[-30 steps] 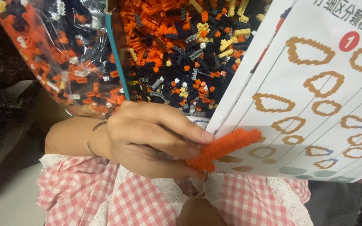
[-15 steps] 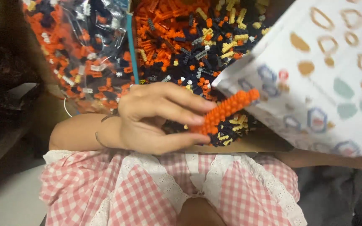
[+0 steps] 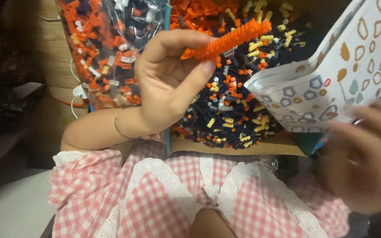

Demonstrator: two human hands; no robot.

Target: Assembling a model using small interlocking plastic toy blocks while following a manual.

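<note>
Orange plastic strip of joined mini building bricks [image 3: 230, 39], pinched at its lower left end between thumb and fingers of the left hand [image 3: 168, 79]; grip closed on that end only, far end free and tilted up to the right, raised above an open cardboard tray [image 3: 239, 146]. Likely light and stiff, yet liable to snap apart at the brick joints; best held near mid-length, with little bending. Below the strip, loose bricks [image 3: 225, 110] in dark blue, orange, yellow and grey. To the left, a clear bag of bricks [image 3: 102, 53], mostly orange. To the right, a folded instruction sheet [image 3: 331, 83] printed with coloured outlines, its lower edge at the blurred right hand [image 3: 367, 158]; grip there impossible to judge. Nearest the camera, pink gingham fabric with white lace trim [image 3: 164, 198].
</note>
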